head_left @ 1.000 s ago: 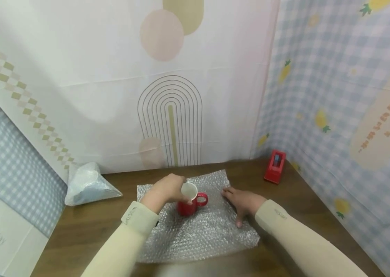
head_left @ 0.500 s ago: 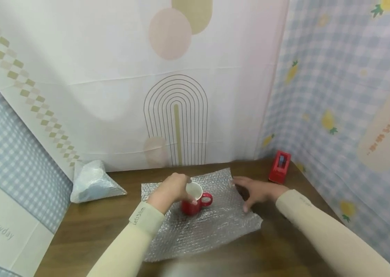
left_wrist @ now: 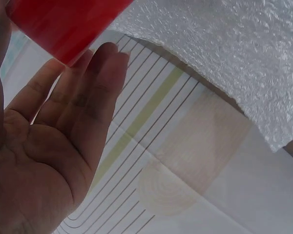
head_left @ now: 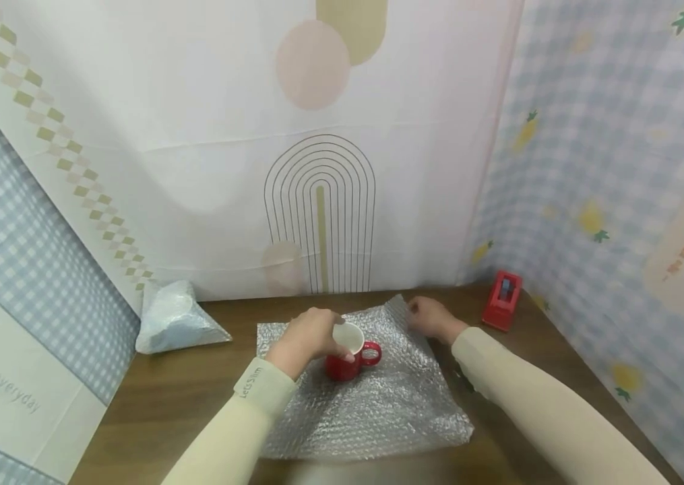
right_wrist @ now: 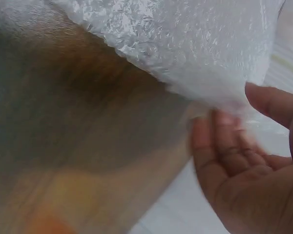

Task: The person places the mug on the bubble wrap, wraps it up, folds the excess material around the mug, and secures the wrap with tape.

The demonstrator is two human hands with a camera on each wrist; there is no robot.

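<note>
While I watch from a distance through the head and wrist cameras, I see the left hand (head_left: 311,337) grasping the red mug (head_left: 342,369), thumb on the near side and fingers reaching round the far side. The mug is upright on the bubble wrap (head_left: 390,401), near the middle of the sheet, with its handle toward the right. The right hand (head_left: 431,316) pinches the sheet's far right corner, which rises off the table (head_left: 196,397). In the right wrist view those fingertips blur, so I cannot tell how firm that hold is.

My main worry is the corner: the film looks thin and slick, and a shallow pinch could let it slip free and spring flat. Pulling too hard is the opposite danger, since the sheet runs under the mug and a tug could drag the base sideways, tipping it if the left hand loosened. I also mind the handle, which juts toward the lifted side; a fold drawn across from there could catch on it and bunch up. The mug's smooth surface might let it twist in the grasp as well. The red tape dispenser (head_left: 502,301) sits apart from the right sleeve (head_left: 536,397), so I judge only a wide outward swing of that arm would knock it
</note>
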